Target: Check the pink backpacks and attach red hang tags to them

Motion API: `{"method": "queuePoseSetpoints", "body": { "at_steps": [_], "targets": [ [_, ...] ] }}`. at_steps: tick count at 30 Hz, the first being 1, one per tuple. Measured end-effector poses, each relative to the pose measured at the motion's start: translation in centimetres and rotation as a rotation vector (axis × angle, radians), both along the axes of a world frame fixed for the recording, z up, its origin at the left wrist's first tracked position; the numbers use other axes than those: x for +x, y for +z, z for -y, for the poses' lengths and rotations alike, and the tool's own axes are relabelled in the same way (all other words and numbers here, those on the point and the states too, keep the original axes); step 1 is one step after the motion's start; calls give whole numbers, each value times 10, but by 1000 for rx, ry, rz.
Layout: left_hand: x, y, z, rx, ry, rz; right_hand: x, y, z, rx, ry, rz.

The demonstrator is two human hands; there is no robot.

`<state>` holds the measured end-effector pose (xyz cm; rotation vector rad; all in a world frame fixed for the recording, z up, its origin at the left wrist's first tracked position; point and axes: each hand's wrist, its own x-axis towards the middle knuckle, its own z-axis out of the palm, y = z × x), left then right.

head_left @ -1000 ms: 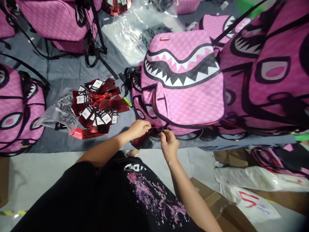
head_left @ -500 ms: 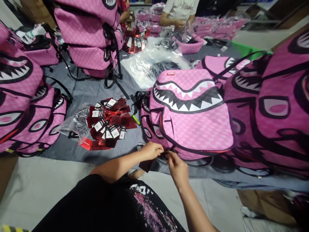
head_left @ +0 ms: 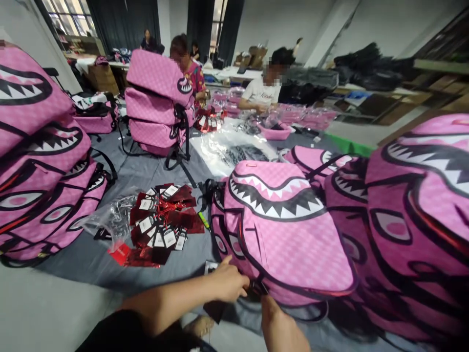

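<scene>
A pink backpack (head_left: pixel 289 244) with a shark-mouth print lies on the cloth-covered table, its lower edge toward me. My left hand (head_left: pixel 229 281) is at the backpack's lower left corner, fingers curled down against it. Close by, my right hand (head_left: pixel 278 320) is closed at the same edge, by a thin dark piece whose kind I cannot tell. What the fingertips hold is hidden. Below my left hand hangs a dark hang tag (head_left: pixel 217 309), and a black-and-white tag (head_left: pixel 210 267) shows behind the wrist.
Red and black hang tags (head_left: pixel 164 222) lie fanned out beside a clear plastic bag (head_left: pixel 110 215). A yellow-green cutter (head_left: pixel 203 220) is left of the backpack. Stacked pink backpacks (head_left: pixel 54 190) stand left, with more backpacks (head_left: pixel 395 230) right. Two people work across the table.
The view has tilted up, showing more of the room. Both hands stay at the backpack's lower edge; my left hand now lies more over the corner, and the right shows more of its back.
</scene>
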<state>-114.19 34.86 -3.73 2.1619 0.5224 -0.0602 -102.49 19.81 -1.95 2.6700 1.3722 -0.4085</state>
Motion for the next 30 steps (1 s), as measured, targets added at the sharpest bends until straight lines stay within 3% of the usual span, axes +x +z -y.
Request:
{"method": "queuePoseSetpoints", "body": {
  "at_steps": [2,6,8,10,12,14,16,20,23,25,27,30],
  "targets": [
    [-13,-1,-2,-123,-38,-26,-3,18,1,15,35,105],
    [-39,-4,-14,-611,1,164,-2,39,-3,125,93,242],
    [-46,-9,-12,-802,33,291,-2,40,-6,282,56,222],
    [-49,-16,-3,-857,84,346,-4,36,-9,514,46,58],
    [-49,-26,11,-829,254,380,-8,29,-14,688,70,-118],
    [-46,-36,24,-725,494,429,-11,20,-22,757,69,-194],
    [-42,-43,32,-585,636,486,-13,12,-33,826,-3,-261],
    [-34,-36,33,-342,540,573,-13,11,-50,942,-211,-709],
    [-32,-18,30,25,479,572,-6,22,-52,849,-190,-912],
    [-31,-9,28,177,467,536,3,31,-48,788,-152,-986],
    [-28,-5,27,114,418,540,12,38,-44,723,-107,-1028],
    [-22,-9,29,-320,356,549,22,44,-38,624,16,-969]
  ]
}}
